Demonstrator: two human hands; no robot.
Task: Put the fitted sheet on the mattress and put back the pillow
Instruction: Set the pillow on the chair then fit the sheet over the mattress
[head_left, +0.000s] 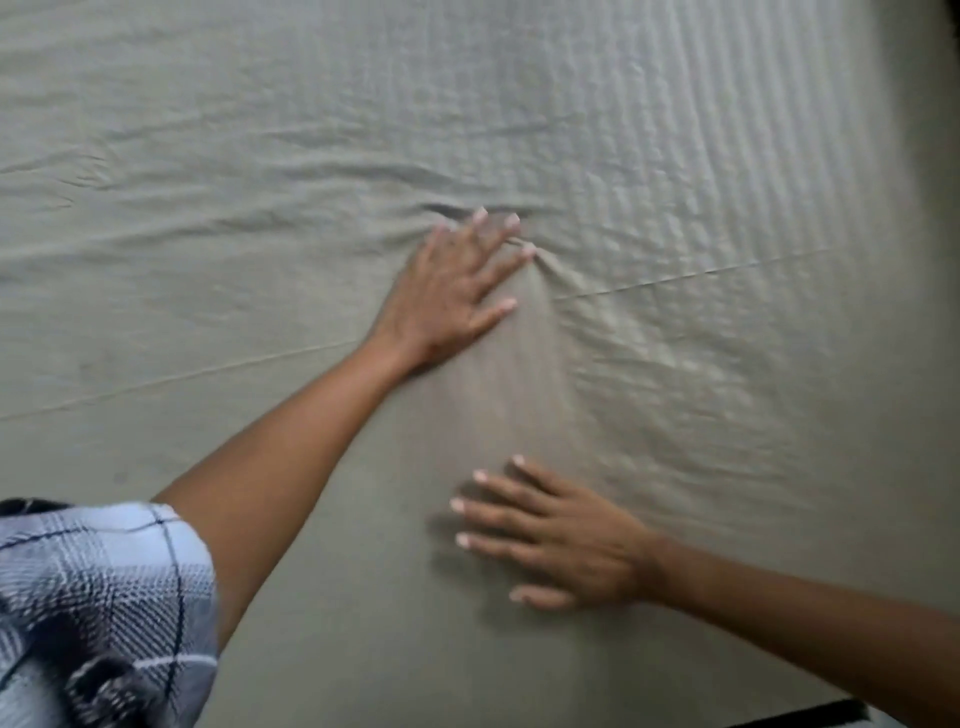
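The fitted sheet (260, 260), a pale grey-green cloth, lies spread over the top of the bed and fills nearly the whole view, so the mattress is hidden beneath it and shows only as ribbed quilting pressing through toward the bed's far right corner. Both hands are apart and lie flat on the cloth with straight fingers, clamped on nothing. The left hand (457, 291), reaching out from a plaid sleeve (104, 597), presses near the middle of the bed, and a small ruck of fabric bunches up at its fingertips (527, 252). The right hand (561, 540) rests nearer the bed's near edge, somewhat blurred. A thin crease or seam, hard to tell which, runs slantwise across the sheet under the left hand. The cloth looks light, thin and limp: it slides and wrinkles under a palm and should not resist or tear under gentle pulling. Flat pressure probably only chases folds about, so the better hold is a pinch at the elastic hem along the bed's edges and corners. A dark strip (831, 714) shows at the near right edge; the pillow is not in view
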